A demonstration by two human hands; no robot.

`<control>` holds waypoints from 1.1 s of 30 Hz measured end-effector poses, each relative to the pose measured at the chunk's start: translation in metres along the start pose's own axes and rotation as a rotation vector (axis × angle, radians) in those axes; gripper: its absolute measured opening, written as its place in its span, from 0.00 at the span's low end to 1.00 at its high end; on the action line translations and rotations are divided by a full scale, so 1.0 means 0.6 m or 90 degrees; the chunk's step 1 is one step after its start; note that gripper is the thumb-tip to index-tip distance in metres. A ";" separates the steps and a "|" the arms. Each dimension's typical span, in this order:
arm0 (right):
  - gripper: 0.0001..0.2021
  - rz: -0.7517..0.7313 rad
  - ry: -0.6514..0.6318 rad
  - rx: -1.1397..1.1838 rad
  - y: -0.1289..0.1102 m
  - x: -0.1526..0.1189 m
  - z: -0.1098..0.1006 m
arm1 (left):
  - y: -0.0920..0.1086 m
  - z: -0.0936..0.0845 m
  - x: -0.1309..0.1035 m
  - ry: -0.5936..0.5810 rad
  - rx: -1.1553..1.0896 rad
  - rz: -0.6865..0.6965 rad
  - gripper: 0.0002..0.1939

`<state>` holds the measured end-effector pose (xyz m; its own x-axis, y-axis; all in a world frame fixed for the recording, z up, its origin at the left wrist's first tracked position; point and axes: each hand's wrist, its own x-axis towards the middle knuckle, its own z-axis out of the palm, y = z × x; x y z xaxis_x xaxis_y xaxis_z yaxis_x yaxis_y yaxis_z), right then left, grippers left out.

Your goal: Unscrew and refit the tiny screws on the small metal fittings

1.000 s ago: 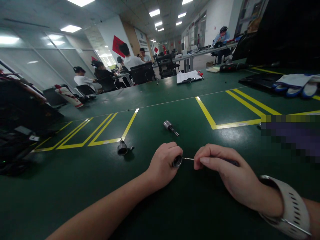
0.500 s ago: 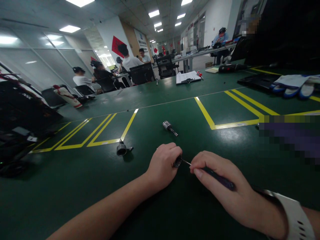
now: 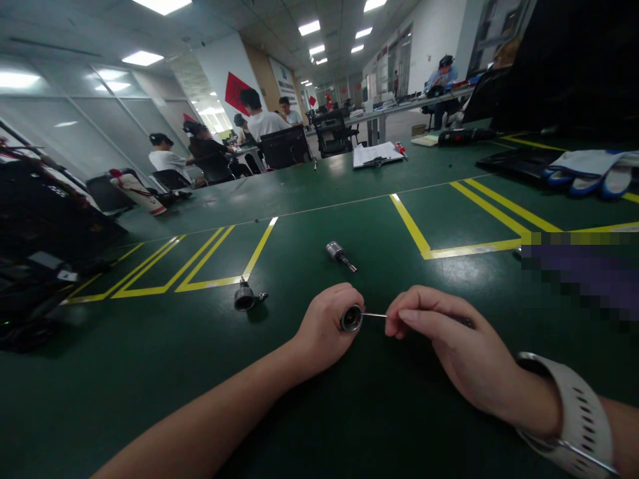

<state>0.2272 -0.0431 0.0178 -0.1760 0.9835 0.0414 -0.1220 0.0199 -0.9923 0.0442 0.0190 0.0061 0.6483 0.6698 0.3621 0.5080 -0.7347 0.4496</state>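
While left fingers [image 3: 348, 299] are clasping a cylinder [image 3: 351, 319], lower centre, right fingers [image 3: 401, 303] are pinching a rod [image 3: 374, 315]; near-level, this is pointing left toward it.

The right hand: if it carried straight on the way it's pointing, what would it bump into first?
Most likely the hollow metal part in the left hand. The thin tool in the right hand appears to reach that part's rim, though depth is hard to judge from this one view.
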 end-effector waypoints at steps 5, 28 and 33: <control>0.10 -0.120 -0.024 -0.248 -0.013 -0.015 0.010 | 0.005 0.000 -0.001 -0.037 0.107 -0.017 0.06; 0.10 -0.054 -0.003 -0.181 -0.013 -0.011 0.004 | 0.007 -0.001 0.000 -0.039 0.115 -0.037 0.07; 0.09 -0.019 -0.008 -0.095 -0.006 -0.007 -0.001 | 0.005 0.000 -0.001 -0.018 0.080 -0.043 0.07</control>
<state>0.2291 -0.0473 0.0213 -0.1876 0.9797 0.0714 0.0197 0.0764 -0.9969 0.0453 0.0164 0.0071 0.6255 0.7158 0.3104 0.6165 -0.6973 0.3657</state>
